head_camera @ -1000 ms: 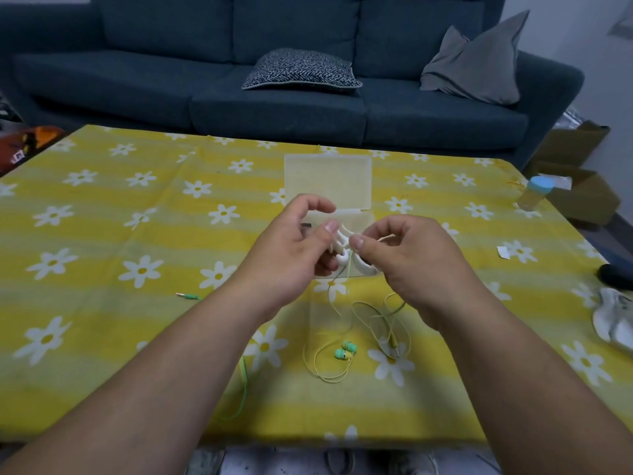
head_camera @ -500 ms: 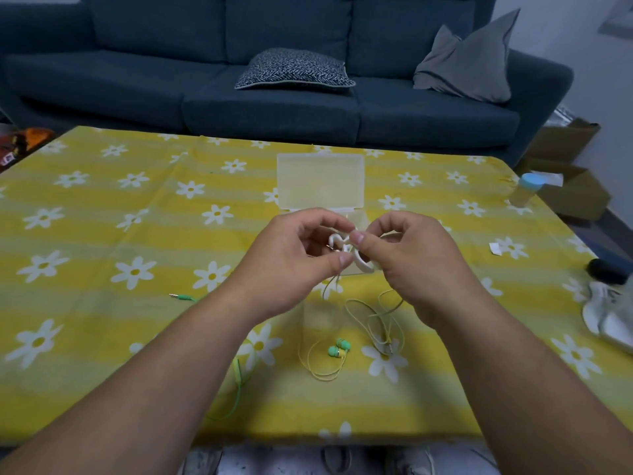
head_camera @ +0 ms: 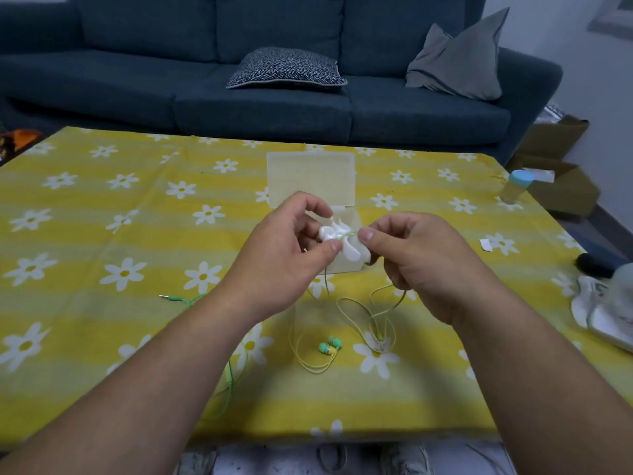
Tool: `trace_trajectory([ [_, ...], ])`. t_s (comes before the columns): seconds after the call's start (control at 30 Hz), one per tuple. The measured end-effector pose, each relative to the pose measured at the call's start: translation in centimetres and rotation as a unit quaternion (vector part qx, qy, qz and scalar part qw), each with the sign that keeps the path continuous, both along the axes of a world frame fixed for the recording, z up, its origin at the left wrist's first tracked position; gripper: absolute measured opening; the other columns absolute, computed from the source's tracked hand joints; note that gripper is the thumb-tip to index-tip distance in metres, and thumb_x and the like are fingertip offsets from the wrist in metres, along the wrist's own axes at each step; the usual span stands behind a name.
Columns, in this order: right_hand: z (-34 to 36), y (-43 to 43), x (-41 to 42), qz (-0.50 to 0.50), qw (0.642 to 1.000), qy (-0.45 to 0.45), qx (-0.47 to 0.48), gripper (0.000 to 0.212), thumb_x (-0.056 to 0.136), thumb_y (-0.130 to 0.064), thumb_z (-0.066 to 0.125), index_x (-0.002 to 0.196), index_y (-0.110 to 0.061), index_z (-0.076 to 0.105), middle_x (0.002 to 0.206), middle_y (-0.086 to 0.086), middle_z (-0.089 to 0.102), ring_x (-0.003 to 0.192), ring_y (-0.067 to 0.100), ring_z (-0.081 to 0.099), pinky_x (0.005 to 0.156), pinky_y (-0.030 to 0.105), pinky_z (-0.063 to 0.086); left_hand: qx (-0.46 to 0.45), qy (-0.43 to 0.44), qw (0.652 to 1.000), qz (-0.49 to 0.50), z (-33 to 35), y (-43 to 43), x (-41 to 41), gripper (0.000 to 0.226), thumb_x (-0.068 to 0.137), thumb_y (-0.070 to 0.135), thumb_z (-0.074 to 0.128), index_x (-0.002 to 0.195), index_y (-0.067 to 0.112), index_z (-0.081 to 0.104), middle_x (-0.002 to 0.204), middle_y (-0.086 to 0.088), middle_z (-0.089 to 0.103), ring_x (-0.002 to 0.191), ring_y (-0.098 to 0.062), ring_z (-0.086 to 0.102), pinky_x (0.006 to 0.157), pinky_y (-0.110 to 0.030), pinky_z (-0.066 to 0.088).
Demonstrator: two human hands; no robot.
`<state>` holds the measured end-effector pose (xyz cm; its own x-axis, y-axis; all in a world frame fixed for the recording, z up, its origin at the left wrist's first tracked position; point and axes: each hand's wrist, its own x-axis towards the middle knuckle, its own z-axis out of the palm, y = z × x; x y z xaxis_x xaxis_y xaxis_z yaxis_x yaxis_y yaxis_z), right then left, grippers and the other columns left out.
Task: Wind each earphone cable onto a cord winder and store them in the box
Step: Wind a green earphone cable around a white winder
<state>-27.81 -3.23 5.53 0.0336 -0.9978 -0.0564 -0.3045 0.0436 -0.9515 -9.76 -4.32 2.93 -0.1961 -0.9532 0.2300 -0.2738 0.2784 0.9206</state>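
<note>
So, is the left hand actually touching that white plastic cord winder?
Touching. The head view shows the left hand pinching the white plastic cord winder with its fingers.

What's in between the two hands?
A white cord winder, held by the left hand. A thin yellow cable stretches from it to the right hand, which pinches it. The head view shows this.

Bare forearms, left hand (head_camera: 287, 259), right hand (head_camera: 423, 260); nails apparently short.

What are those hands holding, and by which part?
The left hand grips a white plastic cord winder by its left end; the right hand pinches the thin yellow earphone cable just beside the winder.
</note>
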Motion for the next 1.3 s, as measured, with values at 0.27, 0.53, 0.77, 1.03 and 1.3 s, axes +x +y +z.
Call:
trace_trajectory([
  [0.27, 1.0, -1.1, -1.6, -0.121, 0.987, -0.074, -0.072, 0.017, 0.097, -0.010, 0.057, 0.081, -0.012, 0.062, 0.062, 0.003, 0.049, 0.053, 0.013, 0.042, 0.053, 0.027, 0.037, 0.028, -0.038, 0.998, -0.041, 0.4, 0.1, 0.4, 0.014, 0.084, 0.002, 0.069, 0.090, 0.015, 0.068, 0.071, 0.011, 0.057, 0.059, -0.003, 0.049, 0.057, -0.013, 0.042],
  [0.53, 1.5, -2.3, -5.0, -0.312, 0.930, -0.182, -0.059, 0.009, 0.099, -0.017, 0.056, 0.092, -0.016, 0.062, 0.067, -0.002, 0.051, 0.056, 0.010, 0.047, 0.052, 0.022, 0.041, 0.083, 0.049, 0.991, -0.093, 0.8, -0.2, 1.7, 0.018, 0.089, -0.004, 0.062, 0.093, 0.012, 0.069, 0.081, -0.004, 0.063, 0.072, -0.012, 0.055, 0.063, -0.017, 0.044],
  [0.77, 0.4, -3.3, -8.0, -0.403, 0.903, -0.148, -0.030, 0.018, 0.100, -0.019, 0.053, 0.082, -0.021, 0.058, 0.069, -0.002, 0.048, 0.056, 0.010, 0.044, 0.056, 0.025, 0.041, 0.113, 0.038, 0.984, -0.130, 0.7, -0.4, 3.1, 0.015, 0.085, 0.003, 0.065, 0.091, 0.016, 0.069, 0.089, -0.018, 0.064, 0.080, -0.018, 0.058, 0.072, -0.022, 0.046],
  [1.03, -1.3, -4.0, -11.4, -0.503, 0.848, -0.164, 0.017, 0.027, 0.096, -0.012, 0.052, 0.072, -0.021, 0.046, 0.067, 0.000, 0.037, 0.052, 0.010, 0.033, 0.050, 0.024, 0.032, 0.127, -0.039, 0.980, -0.149, 0.7, -0.4, 3.7, 0.014, 0.088, -0.002, 0.066, 0.094, 0.011, 0.068, 0.080, -0.002, 0.062, 0.075, -0.014, 0.058, 0.071, -0.026, 0.046],
  [1.3, -2.6, -4.0, -10.4, -0.447, 0.875, 0.187, 0.018, 0.033, 0.091, -0.032, 0.057, 0.120, -0.019, 0.065, 0.109, 0.004, 0.064, 0.105, 0.030, 0.060, 0.091, 0.049, 0.051, 0.096, -0.053, 0.984, -0.140, 0.7, -0.3, 2.8, 0.017, 0.087, -0.004, 0.065, 0.092, 0.012, 0.067, 0.072, 0.013, 0.058, 0.069, -0.006, 0.054, 0.065, -0.020, 0.044],
])
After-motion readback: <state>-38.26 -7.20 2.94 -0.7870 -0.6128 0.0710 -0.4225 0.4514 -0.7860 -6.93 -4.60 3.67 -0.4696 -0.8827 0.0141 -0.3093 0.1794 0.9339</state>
